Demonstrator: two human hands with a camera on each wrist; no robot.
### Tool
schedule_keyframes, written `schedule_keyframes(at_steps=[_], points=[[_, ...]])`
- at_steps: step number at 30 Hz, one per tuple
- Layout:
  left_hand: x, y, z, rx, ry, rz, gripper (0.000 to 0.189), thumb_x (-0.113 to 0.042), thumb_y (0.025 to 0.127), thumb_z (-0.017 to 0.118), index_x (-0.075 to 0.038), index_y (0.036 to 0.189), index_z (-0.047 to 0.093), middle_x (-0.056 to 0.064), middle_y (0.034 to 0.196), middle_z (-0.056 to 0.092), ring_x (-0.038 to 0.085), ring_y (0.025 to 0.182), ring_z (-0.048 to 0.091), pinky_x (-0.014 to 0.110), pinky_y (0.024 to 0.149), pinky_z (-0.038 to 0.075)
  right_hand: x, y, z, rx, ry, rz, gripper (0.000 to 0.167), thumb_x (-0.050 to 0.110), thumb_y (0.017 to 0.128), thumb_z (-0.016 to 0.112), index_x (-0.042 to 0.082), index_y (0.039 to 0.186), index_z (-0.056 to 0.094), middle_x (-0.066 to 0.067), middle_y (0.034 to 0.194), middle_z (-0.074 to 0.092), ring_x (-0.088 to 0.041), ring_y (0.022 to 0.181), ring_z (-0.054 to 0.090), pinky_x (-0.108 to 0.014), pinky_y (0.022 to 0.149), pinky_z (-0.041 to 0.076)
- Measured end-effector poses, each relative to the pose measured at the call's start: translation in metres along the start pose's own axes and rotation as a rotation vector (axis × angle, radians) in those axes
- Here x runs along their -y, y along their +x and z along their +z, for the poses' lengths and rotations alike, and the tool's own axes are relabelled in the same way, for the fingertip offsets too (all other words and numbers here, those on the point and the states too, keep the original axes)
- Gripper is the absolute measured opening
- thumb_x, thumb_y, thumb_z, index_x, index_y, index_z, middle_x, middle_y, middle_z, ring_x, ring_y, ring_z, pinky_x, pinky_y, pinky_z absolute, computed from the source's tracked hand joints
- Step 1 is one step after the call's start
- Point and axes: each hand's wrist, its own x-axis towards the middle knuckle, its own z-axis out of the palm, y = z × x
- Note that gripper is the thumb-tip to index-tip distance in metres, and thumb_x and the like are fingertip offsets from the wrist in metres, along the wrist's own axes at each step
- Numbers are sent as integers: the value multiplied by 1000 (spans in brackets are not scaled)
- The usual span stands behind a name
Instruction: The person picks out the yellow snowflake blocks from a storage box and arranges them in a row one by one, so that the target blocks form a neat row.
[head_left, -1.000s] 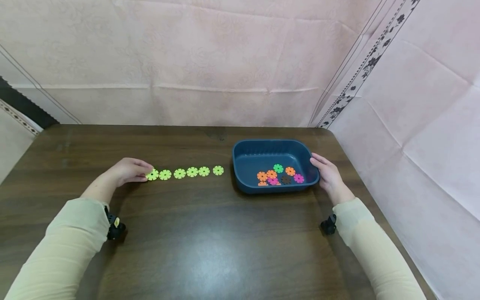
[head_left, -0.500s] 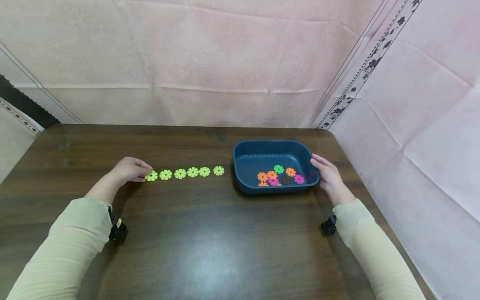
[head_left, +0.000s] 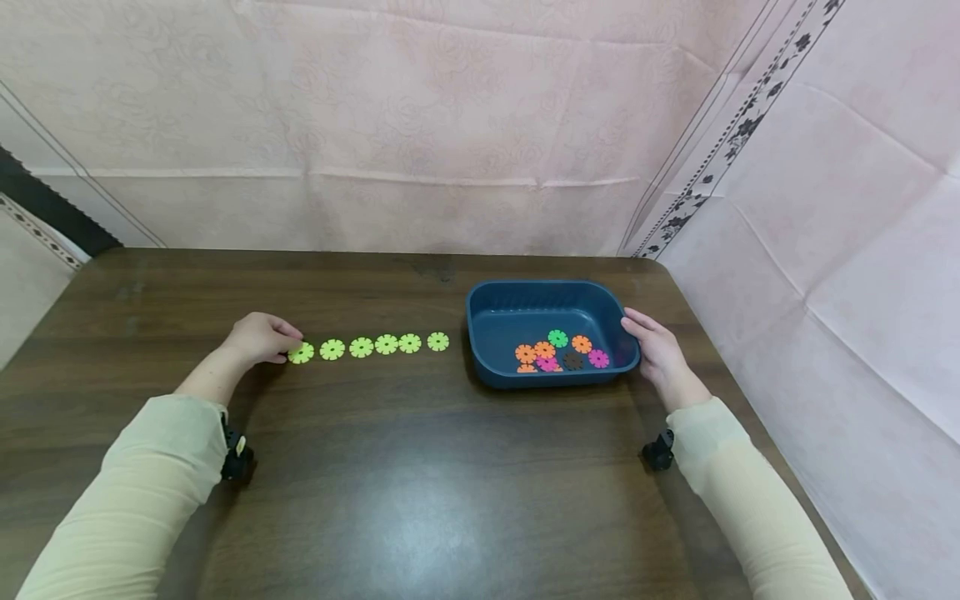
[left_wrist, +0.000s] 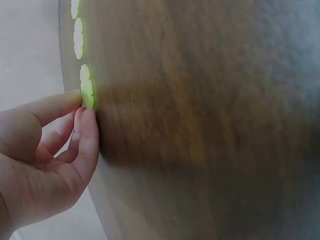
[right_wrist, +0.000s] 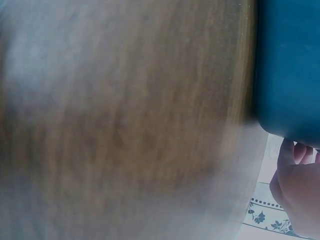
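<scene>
My left hand (head_left: 258,339) is at the left end of a row of yellow-green notched discs. Between thumb and fingertips it pinches the leftmost disc (left_wrist: 87,86), whose near edge the fingers hide. To the right along the row lie several like it, among them a disc (head_left: 362,347) and, past a slightly wider gap, the last disc (head_left: 438,341). My right hand (head_left: 657,354) holds the right end of a dark blue plastic bin (head_left: 480,346), fingers at the rim. In the right wrist view the bin's wall (right_wrist: 290,65) covers part of those fingers.
Inside the bin lie several orange discs (head_left: 543,350), a green disc (head_left: 557,337), a brown disc (head_left: 573,361) and pink discs (head_left: 598,358). The brown wooden table (head_left: 420,500) ends at a cloth-covered wall (head_left: 420,125) behind and another cloth (head_left: 847,275) at right.
The left hand has shifted slightly left with the leftmost disc, widening the gap to its neighbour. The right hand and the bin stay nearly in place.
</scene>
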Motion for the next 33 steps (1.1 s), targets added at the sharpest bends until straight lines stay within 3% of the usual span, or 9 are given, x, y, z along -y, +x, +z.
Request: schedule_keyframes(at_steps=[3, 8, 11, 15, 17, 19, 23, 27, 33], points=[[2, 1, 0, -24, 16, 14, 35, -18, 92, 55, 10, 113, 58, 28, 119, 52, 18, 84, 63, 32, 76, 58, 2, -1, 0, 1, -9, 9, 59, 17, 91, 59, 18, 145, 35, 1, 156, 22, -11, 140, 26, -26, 114, 24], [2, 0, 0, -116, 54, 61, 36, -23, 94, 52, 6, 114, 59, 29, 120, 54, 32, 93, 63, 37, 77, 57, 5, -1, -1, 3, -37, 7, 62, 17, 92, 58, 16, 147, 30, 0, 157, 20, -13, 142, 23, -27, 115, 23], [1, -2, -1, -149, 65, 74, 37, -26, 95, 52, 5, 115, 58, 29, 119, 56, 31, 90, 63, 39, 77, 55, 3, -1, -1, -55, -114, -31, 58, 18, 92, 58, 14, 145, 34, -2, 155, 26, -15, 140, 28, -29, 114, 26], [-4, -3, -6, -178, 59, 76, 43, -33, 96, 49, 3, 119, 56, 27, 118, 57, 31, 89, 62, 41, 78, 52, 0, -1, 4, -210, -374, -187, 52, 25, 92, 59, 10, 139, 45, -12, 144, 42, -22, 130, 41, -33, 110, 36], [-7, -4, -9, -195, 53, 83, 49, -38, 96, 46, 3, 123, 53, 27, 121, 54, 34, 96, 58, 46, 82, 49, 2, -3, 9, -279, -492, -282, 53, 30, 92, 59, 7, 137, 46, -15, 139, 46, -25, 126, 45, -36, 108, 39], [-12, -6, -12, -213, 47, 93, 54, -42, 97, 43, 3, 126, 51, 28, 126, 51, 38, 105, 53, 51, 87, 46, 6, -5, 14, -298, -564, -374, 56, 34, 92, 57, 5, 138, 43, -17, 140, 44, -28, 128, 43, -40, 109, 38], [-25, -9, -15, -249, 59, 144, 59, -46, 97, 40, 3, 131, 46, 29, 134, 44, 43, 122, 42, 57, 99, 37, 19, -10, 30, -297, -743, -526, 64, 45, 92, 52, 4, 139, 38, -19, 143, 40, -34, 133, 34, -48, 111, 32], [-40, -9, -16, -273, 84, 213, 62, -46, 96, 42, 2, 136, 41, 28, 139, 41, 43, 127, 37, 58, 103, 32, 30, -15, 47, -280, -863, -666, 64, 47, 92, 51, 3, 138, 40, -21, 143, 39, -37, 130, 28, -55, 107, 29], [-65, -15, -10, -321, 188, 323, 62, -38, 97, 46, 3, 141, 34, 28, 144, 33, 47, 134, 24, 60, 109, 20, 37, -27, 72, -189, -997, -731, 69, 51, 94, 45, 7, 144, 32, -20, 149, 29, -39, 135, 21, -62, 108, 21]])
